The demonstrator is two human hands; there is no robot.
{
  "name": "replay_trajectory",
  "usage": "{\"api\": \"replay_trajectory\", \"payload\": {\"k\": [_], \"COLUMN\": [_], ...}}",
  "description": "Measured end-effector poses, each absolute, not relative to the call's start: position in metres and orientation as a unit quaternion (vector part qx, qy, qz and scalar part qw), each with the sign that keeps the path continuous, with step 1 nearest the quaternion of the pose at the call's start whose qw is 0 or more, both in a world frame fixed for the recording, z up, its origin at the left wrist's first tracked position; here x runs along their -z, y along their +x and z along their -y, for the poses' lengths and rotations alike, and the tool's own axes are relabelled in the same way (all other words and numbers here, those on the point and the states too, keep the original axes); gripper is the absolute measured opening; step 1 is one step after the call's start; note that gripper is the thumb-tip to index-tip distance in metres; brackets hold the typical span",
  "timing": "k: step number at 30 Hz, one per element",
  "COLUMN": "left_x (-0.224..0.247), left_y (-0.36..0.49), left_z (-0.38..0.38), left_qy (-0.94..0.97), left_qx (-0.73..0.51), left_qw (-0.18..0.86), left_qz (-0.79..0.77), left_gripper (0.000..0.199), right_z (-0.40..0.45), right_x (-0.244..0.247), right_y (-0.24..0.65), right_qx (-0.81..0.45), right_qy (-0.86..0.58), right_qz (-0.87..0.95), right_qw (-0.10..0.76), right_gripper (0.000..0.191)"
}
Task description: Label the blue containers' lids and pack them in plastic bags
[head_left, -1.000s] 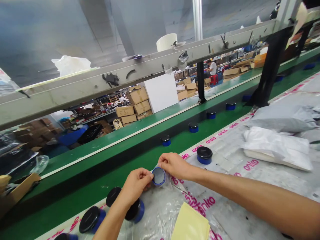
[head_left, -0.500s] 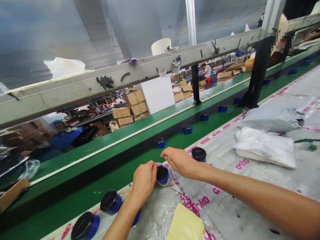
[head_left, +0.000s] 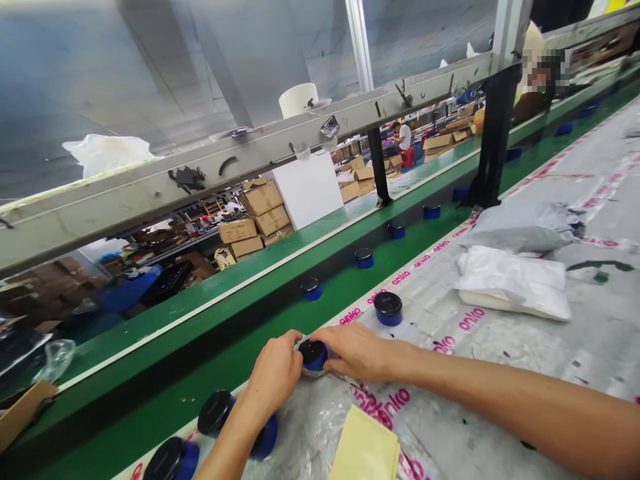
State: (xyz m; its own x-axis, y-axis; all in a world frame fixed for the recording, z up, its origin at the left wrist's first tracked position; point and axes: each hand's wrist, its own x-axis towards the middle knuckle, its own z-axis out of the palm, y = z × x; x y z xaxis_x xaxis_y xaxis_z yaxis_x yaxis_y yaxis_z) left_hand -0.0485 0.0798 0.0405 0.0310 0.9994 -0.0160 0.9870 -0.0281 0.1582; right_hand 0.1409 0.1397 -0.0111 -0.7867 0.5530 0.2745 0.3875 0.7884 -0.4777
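Observation:
Between my hands is a round blue container with a black lid point(head_left: 314, 355), wrapped at least partly in a clear plastic bag. My left hand point(head_left: 276, 370) pinches the left side of it. My right hand point(head_left: 357, 350) curls round the right side, thumb low and fingers over the bag's edge. Another such container point(head_left: 389, 308) stands beyond my right wrist. Near my left forearm are more: one container point(head_left: 216, 412), one at the lower edge point(head_left: 171, 459), and one partly hidden behind the arm point(head_left: 265, 439). Yellow paper sheets point(head_left: 367, 445) lie below my hands.
A green conveyor belt point(head_left: 340, 287) runs diagonally past the plastic-covered table point(head_left: 500, 347), carrying several similar containers point(head_left: 364, 258). White packs point(head_left: 513, 283) lie at right. A black post point(head_left: 493, 140) and a grey rail point(head_left: 260, 150) stand across the belt. People sit in the background.
My right hand has come down and left onto the bagged container, its fingers now round it. The view has shifted slightly.

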Motion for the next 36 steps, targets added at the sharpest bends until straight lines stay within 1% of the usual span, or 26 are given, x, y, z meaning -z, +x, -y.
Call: {"api": "replay_trajectory", "payload": {"k": [3, 5, 8, 10, 13, 14, 16, 18, 20, 22, 24, 26, 29, 33, 36], "left_x": [-0.04, -0.04, -0.036, -0.032, -0.026, -0.025, -0.026, -0.029, -0.032, -0.035, -0.035, -0.032, -0.025, -0.019, -0.018], "left_y": [-0.049, -0.048, -0.046, -0.047, -0.053, -0.055, -0.057, -0.056, -0.051, -0.044, -0.037, -0.033, -0.031, -0.035, -0.033], "left_z": [-0.074, -0.069, -0.065, -0.064, -0.067, -0.067, -0.065, -0.061, -0.056, -0.054, -0.054, -0.055, -0.055, -0.051, -0.049], "left_qy": [0.711, 0.703, 0.687, 0.677, 0.667, 0.664, 0.658, 0.665, 0.679, 0.686, 0.679, 0.676, 0.67, 0.651, 0.642], "left_qx": [-0.052, -0.062, -0.091, -0.134, -0.191, -0.198, -0.204, -0.188, -0.15, -0.112, -0.097, -0.087, -0.071, -0.049, -0.045], "left_qw": [0.06, 0.053, 0.045, 0.064, 0.112, 0.122, 0.138, 0.131, 0.084, 0.029, 0.001, -0.017, -0.054, -0.115, -0.134], "left_qz": [-0.698, -0.706, -0.719, -0.721, -0.712, -0.711, -0.712, -0.711, -0.714, -0.719, -0.727, -0.731, -0.737, -0.749, -0.754], "left_gripper": [0.04, 0.04, 0.037, 0.031, 0.027, 0.028, 0.032, 0.035, 0.036, 0.034, 0.032, 0.03, 0.028, 0.025, 0.025], "right_z": [-0.145, -0.147, -0.143, -0.138, -0.135, -0.136, -0.143, -0.15, -0.153, -0.15, -0.143, -0.138, -0.14, -0.152, -0.152], "right_x": [0.009, 0.006, 0.005, 0.009, 0.019, 0.022, 0.026, 0.024, 0.017, 0.01, 0.004, -0.001, -0.009, -0.019, -0.024], "right_y": [0.141, 0.146, 0.153, 0.155, 0.149, 0.145, 0.141, 0.141, 0.144, 0.145, 0.14, 0.131, 0.116, 0.109, 0.109], "right_qx": [-0.222, -0.208, -0.172, -0.176, -0.249, -0.289, -0.362, -0.386, -0.344, -0.272, -0.219, -0.199, -0.197, -0.196, -0.121], "right_qy": [-0.298, -0.321, -0.33, -0.33, -0.323, -0.321, -0.319, -0.327, -0.348, -0.363, -0.363, -0.363, -0.383, -0.362, -0.334], "right_qz": [0.906, 0.897, 0.889, 0.882, 0.873, 0.864, 0.835, 0.813, 0.816, 0.833, 0.847, 0.858, 0.863, 0.889, 0.916], "right_qw": [0.204, 0.223, 0.265, 0.285, 0.269, 0.26, 0.264, 0.289, 0.306, 0.315, 0.32, 0.303, 0.263, 0.2, 0.188], "right_gripper": [0.034, 0.026, 0.025, 0.023, 0.043, 0.044, 0.032, 0.022, 0.025, 0.027, 0.031, 0.036, 0.029, 0.032, 0.024]}}
